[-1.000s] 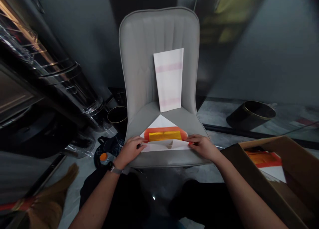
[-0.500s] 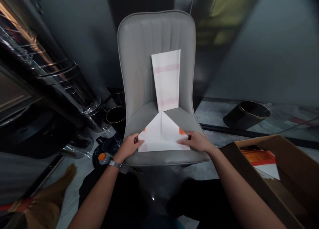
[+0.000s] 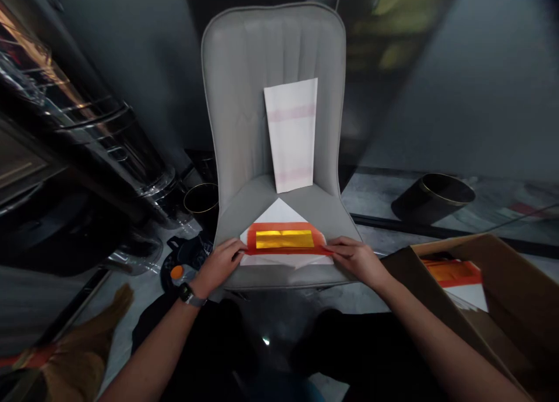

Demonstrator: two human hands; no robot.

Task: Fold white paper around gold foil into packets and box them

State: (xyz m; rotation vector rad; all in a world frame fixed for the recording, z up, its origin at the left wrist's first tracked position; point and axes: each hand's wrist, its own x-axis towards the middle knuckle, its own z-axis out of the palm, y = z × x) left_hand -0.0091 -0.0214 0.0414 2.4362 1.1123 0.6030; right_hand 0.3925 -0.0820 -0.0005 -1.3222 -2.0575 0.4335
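Observation:
A folded sheet of paper [image 3: 279, 214], white with a red band and a gold rectangle, lies on the grey chair's seat, its point toward the backrest. My left hand [image 3: 222, 262] pinches its left end and my right hand [image 3: 356, 259] pinches its right end, at the fold along the red band. Both hands are closed on the paper. Behind it, a stack of white paper [image 3: 292, 140] with two faint pink stripes leans upright against the backrest.
The grey chair [image 3: 236, 99] stands before me. To the right, a cardboard box [image 3: 502, 332] holds similar red and gold paper [image 3: 454, 272]. A dark bin [image 3: 201, 201] stands left of the chair. An orange-capped bottle [image 3: 177, 272] is beside a dark bag [image 3: 192, 250].
The near part of the paper has been folded over away from me, so the red band and gold rectangle now show. Both hands have turned over, knuckles up.

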